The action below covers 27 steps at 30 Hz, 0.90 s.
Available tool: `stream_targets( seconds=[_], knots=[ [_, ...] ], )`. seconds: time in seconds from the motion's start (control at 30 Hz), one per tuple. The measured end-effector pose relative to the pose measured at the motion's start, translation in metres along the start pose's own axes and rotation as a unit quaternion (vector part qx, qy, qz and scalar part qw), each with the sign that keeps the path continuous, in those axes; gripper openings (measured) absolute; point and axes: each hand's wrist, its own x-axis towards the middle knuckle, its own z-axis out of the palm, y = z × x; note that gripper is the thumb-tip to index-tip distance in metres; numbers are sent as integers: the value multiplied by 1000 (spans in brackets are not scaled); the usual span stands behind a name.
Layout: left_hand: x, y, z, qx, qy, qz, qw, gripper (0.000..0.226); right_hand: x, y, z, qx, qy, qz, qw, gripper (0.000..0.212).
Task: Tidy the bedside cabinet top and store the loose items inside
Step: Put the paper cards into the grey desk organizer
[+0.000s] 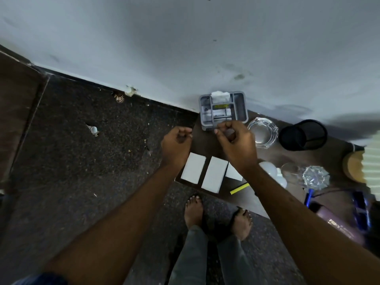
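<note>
— Grey organiser tray (223,109) sits upper centre on the brown cabinet top (287,159), against the wall.
— Hands?
— Right hand (236,145) curls over the tray's near edge, hiding it; whether it grips anything is unclear. Left hand (176,144) is curled too, left of the tray; I can't tell if it holds anything.
— Around?
— Glass ashtray (263,132) and black mesh cup (303,135) at right; white boxes (213,175) below, one partly behind the wrist.
</note>
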Motion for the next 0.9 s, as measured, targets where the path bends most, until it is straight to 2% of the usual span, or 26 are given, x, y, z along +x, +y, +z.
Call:
stream_targets(
  seconds=[0.13, 0.2, 0.3, 0.4, 0.57, 0.9],
  knots=[
    [-12, -34, -10, 86, -34, -64, 994, 13, -32, 10, 17, -38, -91, 60, 993, 28],
    [-17, -49, -12, 132, -38, -79, 987, 15, -48, 15, 30, -106, -137, 65, 983, 33],
    [-19, -64, -11, 143, -48, -116, 982, 27, -65, 22, 47, -208, -183, 74, 958, 43],
    [-17, -70, -12, 164, -72, -127, 976, 33, -73, 28, 59, -246, -192, 85, 946, 51],
    [-8, -69, -11, 174, -87, -137, 971, 34, -69, 30, 70, -305, -193, 72, 930, 51],
    [18, -58, -13, 92, -136, -178, 970, 25, -44, 19, 89, -287, -207, 70, 933, 49]
  ],
)
